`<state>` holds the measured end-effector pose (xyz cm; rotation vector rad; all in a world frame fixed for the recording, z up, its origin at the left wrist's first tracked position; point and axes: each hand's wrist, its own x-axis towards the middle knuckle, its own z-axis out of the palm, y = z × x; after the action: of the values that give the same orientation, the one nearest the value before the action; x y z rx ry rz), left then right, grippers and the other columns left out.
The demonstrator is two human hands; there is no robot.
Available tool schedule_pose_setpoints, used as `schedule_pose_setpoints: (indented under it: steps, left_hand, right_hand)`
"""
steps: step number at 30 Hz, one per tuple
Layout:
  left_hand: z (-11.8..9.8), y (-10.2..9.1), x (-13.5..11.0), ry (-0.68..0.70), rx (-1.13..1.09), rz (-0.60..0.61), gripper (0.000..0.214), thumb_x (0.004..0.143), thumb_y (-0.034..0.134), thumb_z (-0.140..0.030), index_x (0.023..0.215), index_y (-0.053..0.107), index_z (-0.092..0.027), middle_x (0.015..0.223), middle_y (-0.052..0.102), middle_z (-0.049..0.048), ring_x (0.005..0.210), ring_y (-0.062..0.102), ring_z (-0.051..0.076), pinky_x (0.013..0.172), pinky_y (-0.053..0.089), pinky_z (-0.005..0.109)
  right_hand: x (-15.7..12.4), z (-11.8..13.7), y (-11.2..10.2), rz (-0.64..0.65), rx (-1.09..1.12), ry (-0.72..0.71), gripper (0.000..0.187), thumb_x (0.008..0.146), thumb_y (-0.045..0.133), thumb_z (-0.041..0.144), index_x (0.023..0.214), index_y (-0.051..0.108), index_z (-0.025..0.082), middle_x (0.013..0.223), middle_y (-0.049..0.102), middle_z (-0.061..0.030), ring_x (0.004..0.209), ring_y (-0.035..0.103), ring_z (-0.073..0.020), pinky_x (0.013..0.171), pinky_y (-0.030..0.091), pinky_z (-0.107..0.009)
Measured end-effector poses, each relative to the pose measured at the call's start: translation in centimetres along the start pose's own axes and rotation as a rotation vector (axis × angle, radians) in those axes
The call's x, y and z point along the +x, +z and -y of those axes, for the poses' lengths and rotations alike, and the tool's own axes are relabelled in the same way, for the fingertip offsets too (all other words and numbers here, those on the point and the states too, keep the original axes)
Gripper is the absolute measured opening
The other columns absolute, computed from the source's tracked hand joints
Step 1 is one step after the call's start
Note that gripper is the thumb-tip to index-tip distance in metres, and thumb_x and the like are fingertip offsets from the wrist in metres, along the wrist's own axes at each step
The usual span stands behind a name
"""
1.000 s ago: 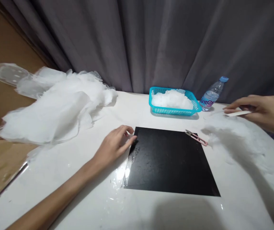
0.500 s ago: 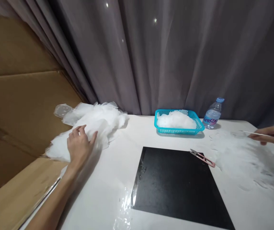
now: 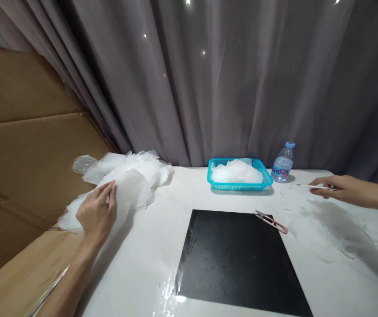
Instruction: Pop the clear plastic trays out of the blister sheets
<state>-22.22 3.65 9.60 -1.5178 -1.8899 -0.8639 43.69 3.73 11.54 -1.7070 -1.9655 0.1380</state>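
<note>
My left hand [image 3: 97, 212] pinches one thin white translucent sheet [image 3: 132, 187] at the edge of a heap of such sheets [image 3: 123, 174] on the left side of the white table [image 3: 142, 259]. My right hand [image 3: 332, 188] hovers at the far right above the table, fingers closed on a thin white stick [image 3: 309, 186]. A black square mat [image 3: 238, 257] lies in the middle of the table. Small pink thread snips [image 3: 271, 221] rest at its far right corner.
A turquoise basket [image 3: 265, 179] filled with white fluffy material stands at the back, a small water bottle [image 3: 282, 163] to its right. White fluff is spread thin over the table's right side [image 3: 327, 229]. Cardboard panels [image 3: 20, 145] stand on the left, grey curtain behind.
My left hand went from the mat's near corner to the sheet heap, first flat on it, now pinching a sheet. My right hand with the stick shifted slightly; the view tilted up.
</note>
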Motion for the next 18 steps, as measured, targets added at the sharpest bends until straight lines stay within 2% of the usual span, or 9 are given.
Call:
schedule_pose_setpoints:
  steps: [2,3,7,12,16,18]
  left_hand:
    - [-0.8,-0.1,0.2,-0.010,-0.040,-0.016,0.034,0.105,0.048,-0.039,0.118,0.075,-0.022,0.119,0.079,0.0078,0.104,0.070,0.029,0.080,0.044,0.032]
    - [-1.4,-0.1,0.3,-0.013,-0.061,-0.020,0.034,0.105,0.049,-0.039,0.117,0.075,-0.022,0.119,0.080,0.0079,0.105,0.071,0.029,0.081,0.045,0.032]
    - [-4.3,-0.5,0.1,0.018,-0.157,-0.004,0.033,0.105,0.051,-0.038,0.117,0.077,-0.021,0.121,0.080,0.0073,0.106,0.073,0.028,0.079,0.048,0.031]
    - [-8.1,-1.4,0.0,0.074,-0.255,-0.031,0.035,0.107,0.052,-0.040,0.122,0.077,-0.021,0.125,0.079,0.0073,0.114,0.072,0.026,0.085,0.050,0.031]
    - [-10.7,-2.3,2.2,0.064,-0.349,-0.119,0.039,0.106,0.051,-0.042,0.119,0.079,-0.018,0.120,0.080,0.0080,0.105,0.074,0.024,0.085,0.049,0.028]
    - [-11.7,-3.1,4.2,0.039,-0.373,-0.131,0.041,0.105,0.051,-0.042,0.118,0.080,-0.016,0.112,0.082,0.0088,0.090,0.072,0.021,0.079,0.047,0.027]
  right_hand:
    - [0.0,0.0,-0.1,0.249,0.074,-0.022,0.022,0.095,0.067,0.037,0.087,0.082,0.023,0.074,0.078,-0.0107,0.060,0.074,-0.0199,0.057,0.056,-0.026]
    - [-0.1,0.2,-0.2,0.315,0.091,-0.018,0.023,0.096,0.065,0.036,0.091,0.082,0.022,0.078,0.079,-0.0117,0.063,0.074,-0.0210,0.059,0.056,-0.027]
    - [-0.3,1.0,-1.1,0.293,0.072,0.023,0.022,0.097,0.063,0.037,0.095,0.082,0.025,0.088,0.081,-0.0123,0.071,0.075,-0.0218,0.066,0.057,-0.028]
    - [-0.8,2.1,-2.8,0.214,0.021,-0.026,0.028,0.098,0.061,0.040,0.102,0.081,0.022,0.095,0.081,-0.0150,0.077,0.076,-0.0248,0.068,0.055,-0.031]
    - [-0.9,3.3,-4.1,0.169,0.000,-0.006,0.032,0.098,0.055,0.037,0.108,0.080,0.019,0.104,0.081,-0.0154,0.086,0.076,-0.0253,0.073,0.055,-0.031]
    - [-1.0,4.2,-4.8,0.033,-0.106,0.030,0.029,0.096,0.054,0.033,0.103,0.080,0.021,0.095,0.082,-0.0102,0.079,0.075,-0.0221,0.068,0.051,-0.029]
